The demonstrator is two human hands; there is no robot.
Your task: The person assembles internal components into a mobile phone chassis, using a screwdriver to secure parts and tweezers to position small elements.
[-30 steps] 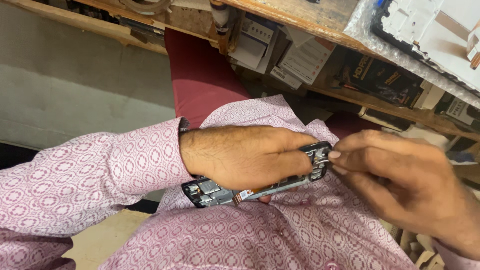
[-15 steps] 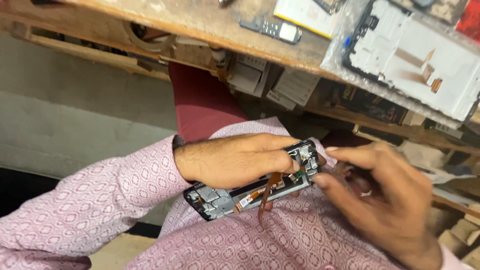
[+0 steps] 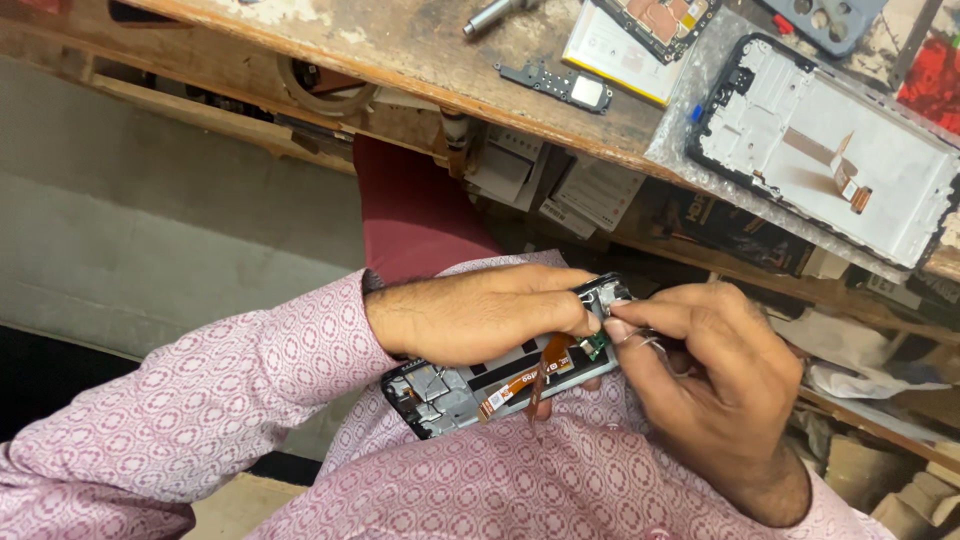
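Wooden bench edge (image 3: 420,75) crowds above; open floor (image 3: 150,240) left.

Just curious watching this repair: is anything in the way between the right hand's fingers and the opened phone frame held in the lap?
Nothing visible does. The right hand already pinches at the phone frame, which the left hand grips.

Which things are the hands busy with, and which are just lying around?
In use:
left hand grips the opened phone frame
right hand pinches a small part by the orange ribbon cable

Lying about, on the wooden bench:
white phone frame
small dark circuit strip
metal tool
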